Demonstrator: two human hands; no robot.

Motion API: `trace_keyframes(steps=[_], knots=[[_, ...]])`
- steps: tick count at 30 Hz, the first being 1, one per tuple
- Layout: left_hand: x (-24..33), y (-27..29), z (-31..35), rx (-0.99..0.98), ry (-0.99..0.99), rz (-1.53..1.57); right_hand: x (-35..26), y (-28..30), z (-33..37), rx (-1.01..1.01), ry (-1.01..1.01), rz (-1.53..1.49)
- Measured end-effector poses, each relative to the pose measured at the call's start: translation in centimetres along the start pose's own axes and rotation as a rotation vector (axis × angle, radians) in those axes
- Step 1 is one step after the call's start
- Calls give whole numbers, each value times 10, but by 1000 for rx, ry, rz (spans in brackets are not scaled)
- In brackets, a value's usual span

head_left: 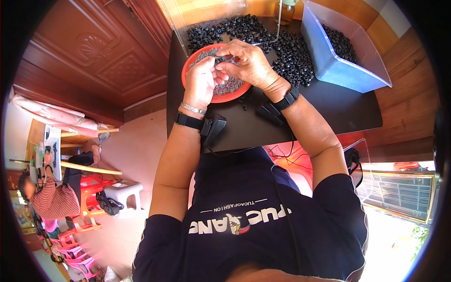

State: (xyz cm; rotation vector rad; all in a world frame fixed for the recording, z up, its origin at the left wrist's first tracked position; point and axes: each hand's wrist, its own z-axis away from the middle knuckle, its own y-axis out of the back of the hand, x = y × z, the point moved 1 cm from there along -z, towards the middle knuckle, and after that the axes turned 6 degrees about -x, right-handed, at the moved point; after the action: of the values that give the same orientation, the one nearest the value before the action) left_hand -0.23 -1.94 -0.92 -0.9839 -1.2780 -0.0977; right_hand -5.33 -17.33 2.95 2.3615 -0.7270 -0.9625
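Note:
Both of my hands meet over a round red bowl (187, 84) that holds many small grey pieces (230, 88). My left hand (202, 79) has its fingers curled, with the thumb raised toward the other hand. Fingertips of my right hand (250, 65) are bent down in a pinch close to the left fingers. Something small and dark shows between the two hands, too small to name. Behind and right of the bowl lie loose heaps of small black ring-like parts (293, 58). Each wrist wears a black strap.
A translucent bluish bin (345, 73) with more black parts stands at the table's right. Clear panels rise behind the dark table (324, 105). A brown carved door (101, 51) is at the left. Farther left, a person in a striped top (56, 199) sits near red and white stools.

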Motion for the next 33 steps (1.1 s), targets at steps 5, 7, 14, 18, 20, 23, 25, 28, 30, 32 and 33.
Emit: trace_keyframes(steps=[5,7,14,18,20,23,25,28,30,32,33], knots=[[0,0,0,-8,-7,1,1,-3,0,0,25,-20],[0,3,-1,-19,-26,-4,-1,-3,0,3,32,-5],[2,-1,1,-6,-8,13,0,-6,1,11,-22,-103],[1,-1,1,5,-3,46,6,-9,3,48,-56,-142],[1,-1,1,3,1,67,3,-8,3,45,-72,-134],[0,-3,2,10,-13,58,2,-9,3,47,-75,-107],[-3,-2,0,0,9,51,2,-9,3,53,-63,-88],[-2,-7,2,7,-8,12,1,-9,3,64,15,-10],[-3,-3,1,6,-30,11,0,-11,2,51,-5,13],[-2,-2,0,4,-52,10,-2,-9,2,41,14,23],[-2,-2,0,-1,-64,-10,-3,-9,2,33,30,34]])
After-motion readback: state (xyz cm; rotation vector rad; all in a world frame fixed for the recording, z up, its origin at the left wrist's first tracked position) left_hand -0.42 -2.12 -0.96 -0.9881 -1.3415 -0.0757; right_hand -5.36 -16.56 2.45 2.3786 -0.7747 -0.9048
